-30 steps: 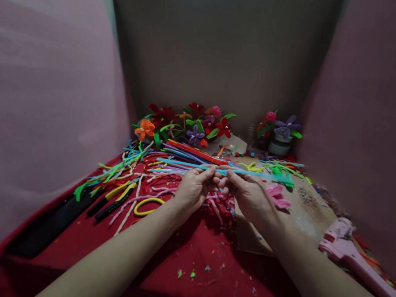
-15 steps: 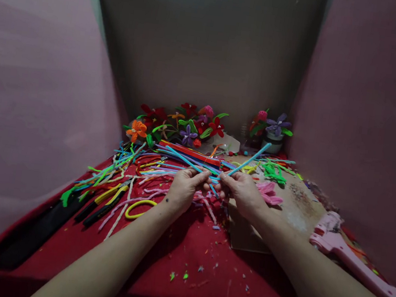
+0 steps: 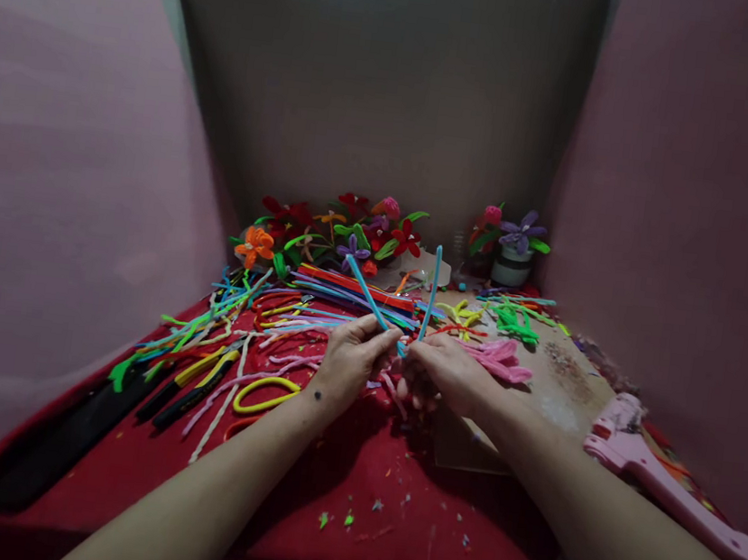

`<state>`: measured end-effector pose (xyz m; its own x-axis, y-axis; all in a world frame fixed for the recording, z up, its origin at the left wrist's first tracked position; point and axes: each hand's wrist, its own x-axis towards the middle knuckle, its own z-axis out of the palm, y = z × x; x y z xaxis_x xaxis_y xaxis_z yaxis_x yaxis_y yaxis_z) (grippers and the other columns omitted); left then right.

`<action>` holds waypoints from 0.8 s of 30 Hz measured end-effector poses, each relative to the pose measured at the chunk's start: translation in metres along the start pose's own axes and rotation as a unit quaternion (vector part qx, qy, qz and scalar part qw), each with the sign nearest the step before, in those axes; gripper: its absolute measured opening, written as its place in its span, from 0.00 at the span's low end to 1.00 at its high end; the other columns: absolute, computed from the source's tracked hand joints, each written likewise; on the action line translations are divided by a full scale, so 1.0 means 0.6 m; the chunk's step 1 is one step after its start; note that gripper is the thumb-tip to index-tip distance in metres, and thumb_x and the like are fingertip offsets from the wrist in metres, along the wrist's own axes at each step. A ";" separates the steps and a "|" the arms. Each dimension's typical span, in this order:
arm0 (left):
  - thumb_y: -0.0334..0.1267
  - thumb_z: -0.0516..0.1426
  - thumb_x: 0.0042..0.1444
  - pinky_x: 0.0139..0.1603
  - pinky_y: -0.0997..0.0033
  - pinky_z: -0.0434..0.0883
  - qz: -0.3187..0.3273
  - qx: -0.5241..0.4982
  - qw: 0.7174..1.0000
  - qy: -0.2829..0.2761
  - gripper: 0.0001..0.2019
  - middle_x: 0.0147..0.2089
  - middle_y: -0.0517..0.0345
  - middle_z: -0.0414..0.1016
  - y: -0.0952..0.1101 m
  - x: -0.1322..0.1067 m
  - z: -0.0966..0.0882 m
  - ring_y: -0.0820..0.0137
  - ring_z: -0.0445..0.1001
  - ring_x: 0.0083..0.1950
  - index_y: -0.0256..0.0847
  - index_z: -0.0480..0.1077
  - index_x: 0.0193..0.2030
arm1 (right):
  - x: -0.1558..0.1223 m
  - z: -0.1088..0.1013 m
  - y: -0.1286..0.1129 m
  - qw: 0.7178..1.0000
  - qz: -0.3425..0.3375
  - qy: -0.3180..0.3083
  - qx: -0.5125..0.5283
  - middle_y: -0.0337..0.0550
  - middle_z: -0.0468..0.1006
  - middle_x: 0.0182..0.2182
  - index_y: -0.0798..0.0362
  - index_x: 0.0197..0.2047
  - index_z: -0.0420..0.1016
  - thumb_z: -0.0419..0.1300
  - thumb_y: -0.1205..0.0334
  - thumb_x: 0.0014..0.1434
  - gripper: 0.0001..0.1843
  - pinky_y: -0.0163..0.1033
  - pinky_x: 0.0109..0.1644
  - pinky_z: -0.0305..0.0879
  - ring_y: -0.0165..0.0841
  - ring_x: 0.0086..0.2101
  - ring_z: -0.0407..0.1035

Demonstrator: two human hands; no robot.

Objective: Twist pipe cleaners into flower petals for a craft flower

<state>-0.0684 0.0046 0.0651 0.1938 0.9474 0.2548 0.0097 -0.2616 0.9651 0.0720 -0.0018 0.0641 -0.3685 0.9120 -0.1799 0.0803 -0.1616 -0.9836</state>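
Observation:
Light blue pipe cleaners (image 3: 367, 294) are pinched between my two hands over the middle of the table, their ends rising in a V shape. My left hand (image 3: 357, 352) is closed on them, thumb against the fingers. Close beside it, my right hand (image 3: 439, 372) grips them too, its fingers curled underneath. Whether this is one bent stem or two crossed ones, I cannot tell. Behind the hands lies a bundle of red, purple and blue pipe cleaners (image 3: 352, 286). Pink looped petals (image 3: 504, 360) lie just right of my right hand.
Pliers with yellow and black handles (image 3: 198, 378) and yellow-handled scissors (image 3: 264, 396) lie at left among loose stems. A pink glue gun (image 3: 668, 493) rests at right beside a board (image 3: 567, 376). Pipe-cleaner flowers (image 3: 353, 232) and a small pot (image 3: 512, 266) stand at the back.
The blue pipe cleaners' raised ends have swung more upright and closer together. My right hand has turned, its fingers curling under. Both hands stay close together over the table.

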 end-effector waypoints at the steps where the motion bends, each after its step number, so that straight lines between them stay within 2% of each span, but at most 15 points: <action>1: 0.42 0.59 0.48 0.17 0.79 0.57 -0.002 -0.005 1.000 0.004 0.10 0.18 0.64 0.66 0.001 -0.001 0.001 0.79 0.61 0.16 0.37 0.68 0.25 | 0.001 -0.001 0.000 1.000 0.008 0.005 0.020 0.41 0.72 0.13 0.57 0.22 0.66 0.48 0.62 0.51 0.12 0.27 0.11 0.50 0.25 0.10 0.60; 5: 0.43 0.60 0.48 0.17 0.78 0.59 -0.020 -0.015 1.000 0.011 0.10 0.17 0.64 0.66 0.004 -0.006 0.002 0.78 0.62 0.16 0.37 0.69 0.27 | 0.002 0.000 -0.004 0.997 0.012 0.038 0.073 0.40 0.71 0.12 0.58 0.25 0.68 0.48 0.65 0.50 0.10 0.27 0.10 0.48 0.25 0.10 0.59; 10: 0.43 0.59 0.48 0.16 0.78 0.62 -0.023 -0.026 0.999 0.008 0.11 0.18 0.64 0.67 0.000 -0.003 0.001 0.77 0.64 0.15 0.37 0.67 0.26 | 0.000 0.004 -0.004 0.995 -0.015 0.072 0.071 0.40 0.71 0.13 0.58 0.23 0.66 0.48 0.65 0.52 0.11 0.27 0.10 0.48 0.24 0.10 0.58; 13: 0.43 0.59 0.49 0.14 0.78 0.61 -0.028 -0.034 0.999 0.009 0.11 0.18 0.63 0.68 -0.003 0.000 0.000 0.78 0.63 0.14 0.36 0.68 0.26 | 0.001 0.004 -0.001 0.998 -0.023 0.042 0.029 0.40 0.72 0.13 0.57 0.22 0.66 0.47 0.64 0.52 0.12 0.27 0.09 0.48 0.25 0.09 0.59; 16: 0.43 0.60 0.48 0.15 0.79 0.62 -0.034 -0.033 0.999 0.010 0.12 0.17 0.63 0.68 -0.005 0.002 0.000 0.78 0.64 0.15 0.36 0.67 0.25 | 0.002 0.003 0.001 0.999 0.015 -0.015 0.029 0.41 0.72 0.12 0.57 0.23 0.67 0.47 0.66 0.49 0.10 0.28 0.09 0.48 0.26 0.09 0.59; 18: 0.43 0.60 0.47 0.15 0.80 0.61 -0.033 -0.033 0.999 0.011 0.12 0.18 0.63 0.68 -0.004 0.002 0.000 0.78 0.64 0.15 0.36 0.67 0.25 | 0.004 0.001 0.000 0.997 0.023 -0.005 0.072 0.41 0.71 0.12 0.57 0.22 0.67 0.48 0.66 0.48 0.09 0.28 0.09 0.47 0.25 0.09 0.59; 21: 0.41 0.60 0.47 0.14 0.80 0.61 -0.025 -0.032 0.999 0.017 0.11 0.18 0.64 0.68 -0.002 0.001 0.001 0.79 0.63 0.15 0.36 0.67 0.25 | 0.007 -0.002 0.002 0.992 -0.015 0.043 0.114 0.41 0.71 0.13 0.58 0.21 0.66 0.50 0.65 0.48 0.09 0.27 0.10 0.48 0.24 0.10 0.59; 22: 0.41 0.60 0.47 0.14 0.80 0.61 -0.025 -0.030 0.999 0.018 0.11 0.18 0.64 0.67 -0.002 0.001 0.002 0.79 0.63 0.15 0.36 0.67 0.25 | 0.008 -0.002 0.003 0.993 -0.022 0.042 0.104 0.40 0.71 0.13 0.58 0.20 0.66 0.50 0.64 0.48 0.09 0.27 0.10 0.48 0.24 0.10 0.59; 24: 0.42 0.60 0.47 0.13 0.80 0.60 -0.036 -0.025 0.999 0.014 0.11 0.17 0.65 0.67 0.000 0.000 0.002 0.79 0.62 0.14 0.36 0.66 0.25 | 0.008 -0.002 0.007 0.998 -0.011 0.000 0.061 0.40 0.72 0.13 0.58 0.22 0.67 0.50 0.64 0.48 0.09 0.27 0.10 0.50 0.24 0.10 0.60</action>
<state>-0.0675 0.0044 0.0652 0.1669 0.9684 0.1855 -0.0268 -0.1836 0.9826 0.0717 0.0027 0.0592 -0.3693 0.9157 -0.1587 -0.0406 -0.1865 -0.9816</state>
